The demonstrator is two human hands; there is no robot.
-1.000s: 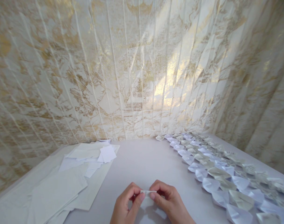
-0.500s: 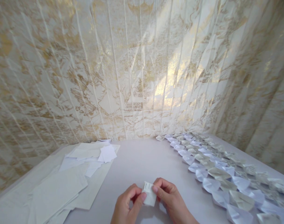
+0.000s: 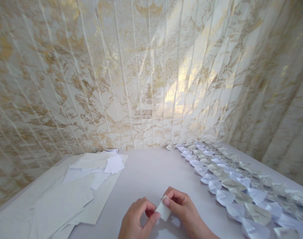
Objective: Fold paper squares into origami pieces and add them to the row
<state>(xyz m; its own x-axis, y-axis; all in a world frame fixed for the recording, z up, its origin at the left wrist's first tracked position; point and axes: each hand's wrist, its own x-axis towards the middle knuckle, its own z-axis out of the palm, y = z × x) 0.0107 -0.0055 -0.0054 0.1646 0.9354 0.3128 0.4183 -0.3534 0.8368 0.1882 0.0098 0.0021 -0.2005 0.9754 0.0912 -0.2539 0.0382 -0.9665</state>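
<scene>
A small folded piece of white paper point(image 3: 163, 211) is held up just above the table, near the bottom middle of the head view. My left hand point(image 3: 139, 217) pinches its left edge between thumb and fingers. At its upper right, my right hand point(image 3: 182, 207) grips the paper with the thumb in front and the fingers curled behind. The fingertips cover parts of both edges. Beneath the hands, a soft shadow falls on the table.
Loose sheets and small squares of paper point(image 3: 64, 202) lie in an untidy pile at the left. Rows of folded paper pieces point(image 3: 224, 197) cover the right side of the pale table point(image 3: 146, 172). A gold-patterned curtain point(image 3: 121, 83) hangs behind.
The folded paper has turned and tilted in my fingers, and its printed face no longer shows. My right hand has shifted slightly, while the left stays almost in place.
</scene>
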